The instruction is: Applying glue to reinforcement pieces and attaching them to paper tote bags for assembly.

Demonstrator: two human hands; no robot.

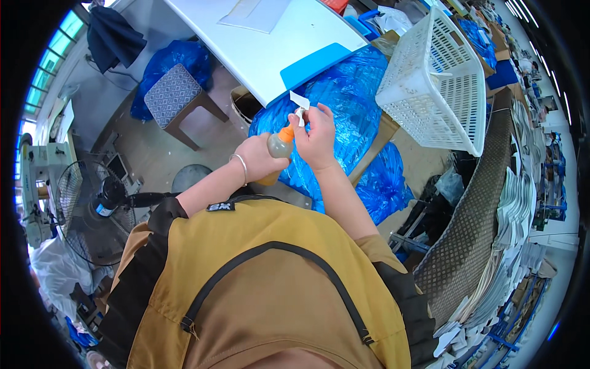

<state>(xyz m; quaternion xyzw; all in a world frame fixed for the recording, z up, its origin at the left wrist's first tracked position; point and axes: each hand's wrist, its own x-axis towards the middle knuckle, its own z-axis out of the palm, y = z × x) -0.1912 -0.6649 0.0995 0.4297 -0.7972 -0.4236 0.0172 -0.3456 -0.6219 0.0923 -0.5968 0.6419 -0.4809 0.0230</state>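
Observation:
My left hand (pixel 258 155) is wrapped round a clear bottle (pixel 279 146) with an orange top (pixel 286 133) and yellowish contents low down. The bottle leans, its top toward my right hand. Just above that top, my right hand (pixel 316 136) pinches a small white piece (pixel 300 100), which looks like paper or cloth. Its lower end comes close to the bottle's tip; whether they touch I cannot tell. Both hands are in front of my body, over large blue plastic bags (pixel 350 92).
A white table (pixel 246 55) with a blue sheet (pixel 316 64) at its corner stands ahead. White plastic crate (pixel 424 92) to the right, patterned stool (pixel 174 89) and fan (pixel 98 209) to the left. Stacked pale pieces (pixel 510 215) line the far right.

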